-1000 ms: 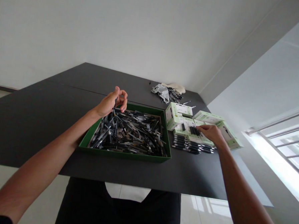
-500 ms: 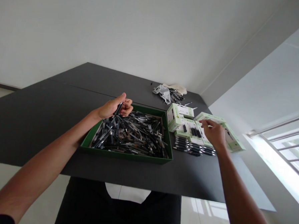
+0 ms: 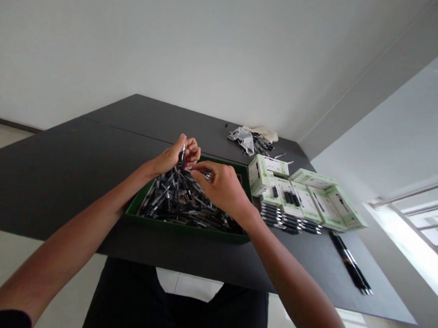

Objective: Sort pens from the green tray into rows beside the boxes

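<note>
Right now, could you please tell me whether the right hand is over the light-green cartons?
No, the right hand is over the dark green box, beside the left hand.

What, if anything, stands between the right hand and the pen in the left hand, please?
Nothing visible does: the right hand is close to the pen in the left hand, both hands over the green box. Whether it touches the pen is unclear.

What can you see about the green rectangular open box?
The shallow, green, rectangular box looks like stiff card. It's open-topped, sitting flat on the smooth dark grey table, with black and clear pens jumbled inside. The left hand and right hand partly hide it; I can't tell if they touch it.
</note>
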`<state>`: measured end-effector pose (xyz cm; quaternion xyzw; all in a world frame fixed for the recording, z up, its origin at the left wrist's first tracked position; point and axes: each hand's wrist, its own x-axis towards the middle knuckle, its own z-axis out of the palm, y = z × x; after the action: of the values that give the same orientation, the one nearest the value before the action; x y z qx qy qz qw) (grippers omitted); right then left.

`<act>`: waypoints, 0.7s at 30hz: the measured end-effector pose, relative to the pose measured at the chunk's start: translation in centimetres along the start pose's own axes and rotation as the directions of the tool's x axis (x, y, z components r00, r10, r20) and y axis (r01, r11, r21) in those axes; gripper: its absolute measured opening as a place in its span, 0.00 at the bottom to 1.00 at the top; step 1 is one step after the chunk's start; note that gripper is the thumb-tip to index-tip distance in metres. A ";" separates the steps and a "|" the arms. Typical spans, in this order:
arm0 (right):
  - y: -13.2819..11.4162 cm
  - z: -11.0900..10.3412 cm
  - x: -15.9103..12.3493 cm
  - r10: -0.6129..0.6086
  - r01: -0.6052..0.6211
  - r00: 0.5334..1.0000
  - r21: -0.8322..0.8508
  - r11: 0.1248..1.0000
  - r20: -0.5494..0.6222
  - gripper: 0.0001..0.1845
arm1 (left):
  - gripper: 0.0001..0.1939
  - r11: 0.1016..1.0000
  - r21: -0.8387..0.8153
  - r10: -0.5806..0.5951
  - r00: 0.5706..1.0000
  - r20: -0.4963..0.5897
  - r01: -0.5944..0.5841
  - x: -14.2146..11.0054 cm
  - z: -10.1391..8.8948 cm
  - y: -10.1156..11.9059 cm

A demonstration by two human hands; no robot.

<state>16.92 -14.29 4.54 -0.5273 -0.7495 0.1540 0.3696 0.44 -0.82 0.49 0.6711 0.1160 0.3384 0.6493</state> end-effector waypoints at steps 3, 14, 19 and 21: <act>0.3 2.2 2.3 0.057 -0.058 0.998 0.090 0.994 0.010 0.09 | 0.33 0.987 0.137 0.090 0.994 -0.063 -0.081 0.0 -0.1 -0.1; 3.7 -1.6 1.3 0.150 -0.136 0.987 0.188 0.973 -0.058 0.12 | 0.35 0.923 0.379 0.044 0.997 0.066 -0.066 -0.3 -0.7 -0.8; 9.7 -10.0 -4.3 0.332 -0.313 0.875 0.113 0.943 -0.353 0.26 | 0.25 0.840 0.542 -0.058 0.996 0.070 0.011 -0.4 -0.3 0.0; 13.4 -13.6 -7.2 0.398 -0.446 0.804 -0.006 0.895 -0.441 0.27 | 0.23 0.823 0.568 -0.071 0.995 0.077 0.015 -0.4 -0.3 0.1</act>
<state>36.89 -17.63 2.64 -0.7209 -0.5205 0.0712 0.4520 -0.11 -0.80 0.47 0.8459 0.1955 0.2421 0.4332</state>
